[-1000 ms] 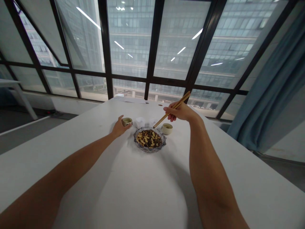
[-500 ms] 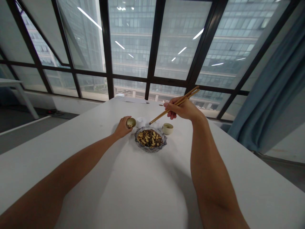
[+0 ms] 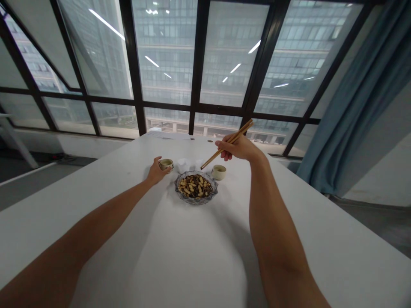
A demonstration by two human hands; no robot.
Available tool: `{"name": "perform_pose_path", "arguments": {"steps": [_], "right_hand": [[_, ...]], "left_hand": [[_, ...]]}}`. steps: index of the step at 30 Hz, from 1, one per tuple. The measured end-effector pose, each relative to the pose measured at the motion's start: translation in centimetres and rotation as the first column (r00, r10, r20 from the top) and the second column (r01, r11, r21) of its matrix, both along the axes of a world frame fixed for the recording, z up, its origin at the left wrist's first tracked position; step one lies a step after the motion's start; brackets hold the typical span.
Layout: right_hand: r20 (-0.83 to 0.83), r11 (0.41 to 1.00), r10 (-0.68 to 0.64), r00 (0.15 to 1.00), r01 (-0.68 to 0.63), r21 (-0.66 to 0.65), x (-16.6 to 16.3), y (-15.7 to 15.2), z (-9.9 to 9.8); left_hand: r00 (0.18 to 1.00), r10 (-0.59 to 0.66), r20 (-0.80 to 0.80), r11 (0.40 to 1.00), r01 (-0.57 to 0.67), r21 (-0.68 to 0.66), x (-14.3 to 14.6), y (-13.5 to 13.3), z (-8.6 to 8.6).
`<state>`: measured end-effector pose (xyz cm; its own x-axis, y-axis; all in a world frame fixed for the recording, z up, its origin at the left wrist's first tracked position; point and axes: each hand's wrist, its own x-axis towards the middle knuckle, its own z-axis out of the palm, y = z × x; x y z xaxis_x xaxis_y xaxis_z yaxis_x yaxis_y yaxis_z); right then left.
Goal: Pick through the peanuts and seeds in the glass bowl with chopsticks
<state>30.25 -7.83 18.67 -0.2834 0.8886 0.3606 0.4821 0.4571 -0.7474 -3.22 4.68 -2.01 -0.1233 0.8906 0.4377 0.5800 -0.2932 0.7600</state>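
A glass bowl (image 3: 196,188) of mixed pale and dark nuts or seeds sits on the white table (image 3: 192,248). My left hand (image 3: 156,172) is closed round a small cup (image 3: 166,164) standing upright left of the bowl. My right hand (image 3: 237,149) grips a pair of wooden chopsticks (image 3: 226,145), tips pointing down-left above the bowl's far rim, over two small white cups (image 3: 183,164). Another small cream cup (image 3: 219,172) stands right of the bowl.
Papers (image 3: 167,134) lie at the table's far end. Behind it are tall black-framed windows (image 3: 195,64). A blue curtain (image 3: 353,102) hangs at the right. Part of another white table (image 3: 9,137) shows at the far left.
The small cup in my left hand was tilted toward the bowl half a second ago and now stands upright. The chopsticks shifted slightly; the view moved a little.
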Motion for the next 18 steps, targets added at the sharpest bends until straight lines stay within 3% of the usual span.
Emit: {"name": "perform_pose_path", "arguments": {"steps": [2, 5, 8, 13, 18], "right_hand": [[-0.015, 0.999, -0.035, 0.999, 0.034, -0.028, 0.4, 0.1, -0.1], [0.000, 0.986, -0.161, 0.987, 0.161, -0.050, 1.1, 0.4, -0.1], [0.083, 0.951, -0.304, 0.949, 0.307, -0.037, 1.8, 0.4, 0.0], [0.188, 0.921, -0.388, 0.902, 0.389, 0.032, 2.8, 0.3, 0.2], [0.211, 0.922, -0.387, 0.898, 0.383, 0.060, 3.7, 0.1, 0.4]], "left_hand": [[0.999, 0.028, -0.035, 1.000, -0.028, -0.002, 0.2, 0.1, 0.5], [0.982, 0.097, -0.164, 0.986, -0.072, 0.148, 1.5, -0.2, 2.2], [0.943, 0.040, -0.330, 0.967, 0.047, 0.252, 5.0, -1.0, 4.5], [0.748, -0.222, -0.626, 0.939, 0.337, 0.070, 13.8, -2.7, 7.4], [0.594, -0.358, -0.720, 0.919, 0.361, -0.159, 19.9, -2.8, 8.1]]}}
